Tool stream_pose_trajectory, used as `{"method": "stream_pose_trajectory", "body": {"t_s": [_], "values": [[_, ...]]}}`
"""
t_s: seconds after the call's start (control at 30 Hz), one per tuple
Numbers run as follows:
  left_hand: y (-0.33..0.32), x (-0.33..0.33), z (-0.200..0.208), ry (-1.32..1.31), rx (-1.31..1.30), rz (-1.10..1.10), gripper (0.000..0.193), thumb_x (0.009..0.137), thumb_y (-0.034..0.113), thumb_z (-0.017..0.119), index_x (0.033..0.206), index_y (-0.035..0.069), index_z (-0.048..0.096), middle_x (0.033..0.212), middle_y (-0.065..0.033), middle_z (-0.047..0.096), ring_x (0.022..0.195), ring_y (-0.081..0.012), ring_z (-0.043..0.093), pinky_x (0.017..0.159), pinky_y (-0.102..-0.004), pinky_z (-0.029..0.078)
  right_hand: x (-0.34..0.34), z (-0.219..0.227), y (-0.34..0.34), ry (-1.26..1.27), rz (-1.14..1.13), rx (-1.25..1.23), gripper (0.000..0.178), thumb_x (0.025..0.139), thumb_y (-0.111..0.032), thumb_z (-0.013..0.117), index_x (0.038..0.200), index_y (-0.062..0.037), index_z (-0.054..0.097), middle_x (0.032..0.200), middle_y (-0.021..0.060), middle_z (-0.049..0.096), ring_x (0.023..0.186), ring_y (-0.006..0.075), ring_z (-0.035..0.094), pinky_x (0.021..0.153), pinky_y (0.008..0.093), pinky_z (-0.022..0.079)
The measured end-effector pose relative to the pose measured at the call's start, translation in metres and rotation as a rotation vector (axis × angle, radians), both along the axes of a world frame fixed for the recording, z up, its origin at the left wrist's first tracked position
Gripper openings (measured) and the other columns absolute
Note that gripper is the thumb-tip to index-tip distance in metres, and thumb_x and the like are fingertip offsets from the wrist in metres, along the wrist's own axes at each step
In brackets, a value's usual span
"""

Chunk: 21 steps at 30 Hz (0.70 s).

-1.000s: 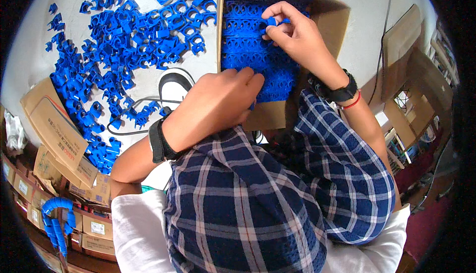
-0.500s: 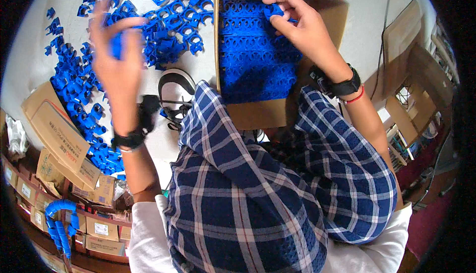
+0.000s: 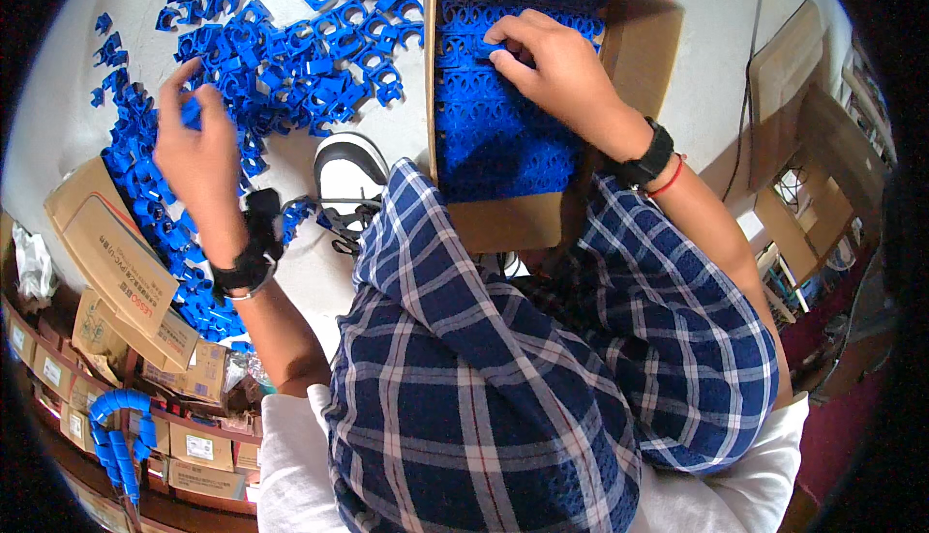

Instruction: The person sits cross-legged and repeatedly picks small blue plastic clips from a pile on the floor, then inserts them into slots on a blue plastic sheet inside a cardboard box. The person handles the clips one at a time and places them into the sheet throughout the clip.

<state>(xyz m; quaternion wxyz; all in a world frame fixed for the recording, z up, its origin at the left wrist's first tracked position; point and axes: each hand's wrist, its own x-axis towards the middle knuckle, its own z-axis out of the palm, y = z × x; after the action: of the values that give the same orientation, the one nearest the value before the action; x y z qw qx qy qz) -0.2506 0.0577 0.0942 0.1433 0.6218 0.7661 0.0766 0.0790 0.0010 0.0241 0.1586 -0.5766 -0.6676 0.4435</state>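
Observation:
Blue plastic pipe clips (image 3: 290,63) lie in a loose heap on the floor at the left. My left hand (image 3: 198,151) is over the heap's near side, thumb and index finger apart, nothing visible between them. At the right, an open cardboard box (image 3: 518,223) stands between my knees, with rows of the same clips (image 3: 503,141) packed inside. My right hand (image 3: 556,63) is over those rows, its thumb and fingers closed on a blue pipe clip (image 3: 494,49). The hand partly hides that clip, and its other fingertips are out of sight.
A shoe (image 3: 350,170) stands between heap and box. Cardboard flaps (image 3: 116,252) border the heap at left, above shelves of small cartons (image 3: 198,448). A strand of joined blue pieces (image 3: 118,436) hangs there. A dark cable (image 3: 745,97) runs along the floor at right.
My left hand has come down and slightly left over the heap, its fingers spread. My right hand has shifted left and a little lower in the box, still pinching a clip.

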Motion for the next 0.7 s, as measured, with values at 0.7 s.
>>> {"method": "stream_pose_trajectory", "body": {"t_s": [0.7], "values": [[-0.041, 0.092, -0.011, -0.476, -0.149, -0.196, 0.023, 0.085, 0.004, 0.062, 0.108, 0.007, 0.064, 0.084, -0.0124, 0.067, 0.077, -0.0255, 0.066, 0.073, -0.0339, 0.052, -0.011, -0.017, -0.005, 0.055, 0.098, 0.110, 0.016, 0.084, -0.011, 0.058, 0.092, -0.0025, 0.069, 0.088, 0.0174, 0.069, 0.086, 0.0353, 0.065, 0.082, 0.0440, 0.052]]}}
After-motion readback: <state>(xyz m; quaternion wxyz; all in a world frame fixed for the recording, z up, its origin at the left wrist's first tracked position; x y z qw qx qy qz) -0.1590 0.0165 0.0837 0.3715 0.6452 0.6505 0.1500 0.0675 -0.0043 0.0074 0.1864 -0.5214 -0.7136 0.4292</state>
